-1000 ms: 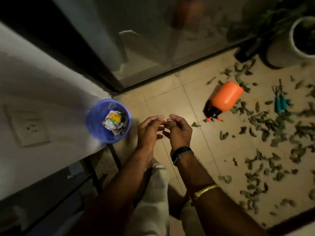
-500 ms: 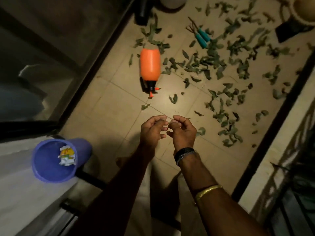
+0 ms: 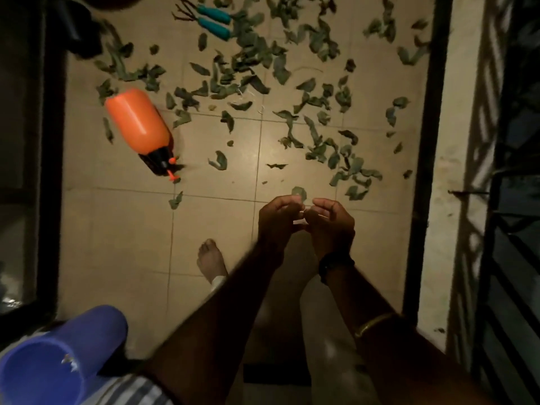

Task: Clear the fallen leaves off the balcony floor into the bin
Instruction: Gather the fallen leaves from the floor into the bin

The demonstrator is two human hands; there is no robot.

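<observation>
I see both hands raised together over the tiled floor — left hand and right hand, fingers curled and nearly touching at the tips; whether they pinch anything I cannot tell. The leaves lie scattered across the far floor, around the tipped orange spray bottle and teal-handled tools. The blue bin sits at lower left — well apart from them.

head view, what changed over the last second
The view swung from the bin toward the leaves; the bin slid to the lower left corner. Left hand and right hand stayed together, fingers curled, holding nothing clear. The sprayer and the leaves lie unmoved on the floor.
</observation>
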